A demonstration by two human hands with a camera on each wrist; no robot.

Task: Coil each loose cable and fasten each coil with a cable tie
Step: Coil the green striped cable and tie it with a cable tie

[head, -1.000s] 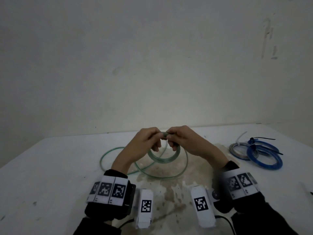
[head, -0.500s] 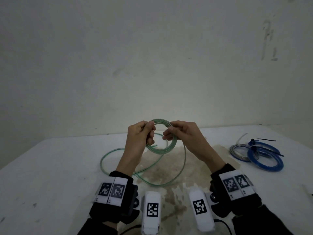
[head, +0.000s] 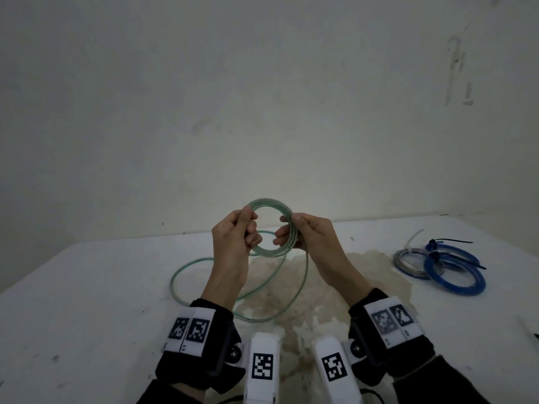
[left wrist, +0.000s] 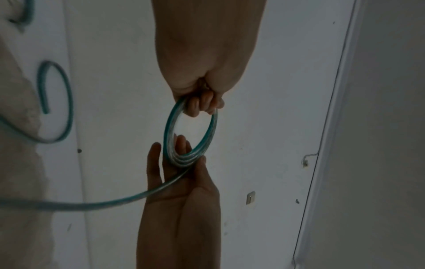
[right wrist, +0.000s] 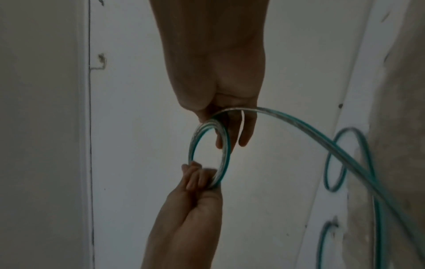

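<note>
A clear green-striped cable is partly wound into a small coil (head: 269, 203) held upright above the table. My left hand (head: 243, 228) grips the coil's left side with curled fingers (left wrist: 202, 103). My right hand (head: 294, 228) pinches the coil's right side (right wrist: 224, 143) between thumb and fingers. The loose rest of the cable (head: 186, 269) trails from the right hand down onto the table in wide loops. In the left wrist view the coil (left wrist: 212, 127) shows several turns. No tie is on this coil.
Two blue coils (head: 455, 275) and a grey coil (head: 408, 262), each with a cable tie, lie at the right of the white table (head: 87, 301). A brown stain (head: 291, 293) spreads under my hands. A bare wall stands close behind.
Both hands have lifted the coil up from the table to about the table's far edge and moved apart to its two sides. The coil now stands upright and faces me.
</note>
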